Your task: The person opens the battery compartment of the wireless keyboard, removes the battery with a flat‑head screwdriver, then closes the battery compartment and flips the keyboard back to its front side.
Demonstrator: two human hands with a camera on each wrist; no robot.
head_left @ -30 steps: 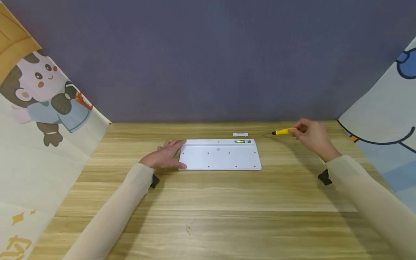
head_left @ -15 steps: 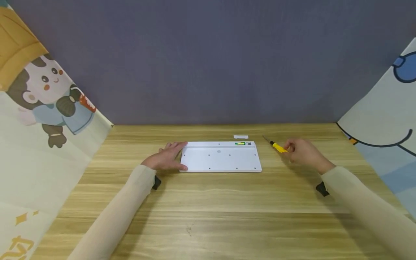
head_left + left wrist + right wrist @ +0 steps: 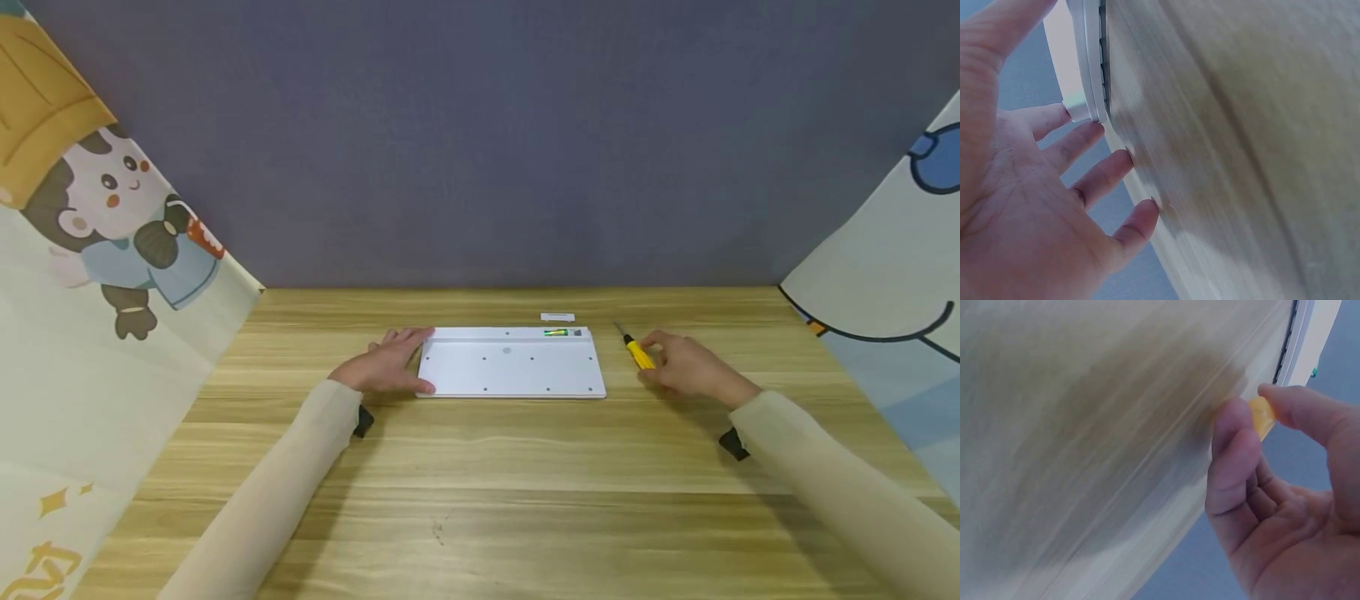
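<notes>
A white keyboard (image 3: 507, 371) lies underside up on the table, small screws dotting it. Its battery slot at the far right is uncovered, with a green-and-gold battery (image 3: 556, 332) inside. My left hand (image 3: 384, 364) spans the keyboard's left end, thumb at the near corner and index finger at the far one. In the left wrist view the other fingers are spread and fairly straight. To the right of the keyboard, my right hand (image 3: 692, 367) pinches the yellow handle of a screwdriver (image 3: 639, 353) between thumb and fingers, its thin shaft pointing away and slightly left, low over the table.
Just behind the keyboard's right end lies a small white battery cover (image 3: 557, 317). The wooden table (image 3: 480, 483) ends at a dark grey wall panel (image 3: 480, 150) at the back. Printed cartoon panels stand on the left and right sides.
My right hand has come left and nearer to me with the screwdriver. Its shaft has turned from pointing left to pointing mostly away. The left hand stays at the keyboard's end.
</notes>
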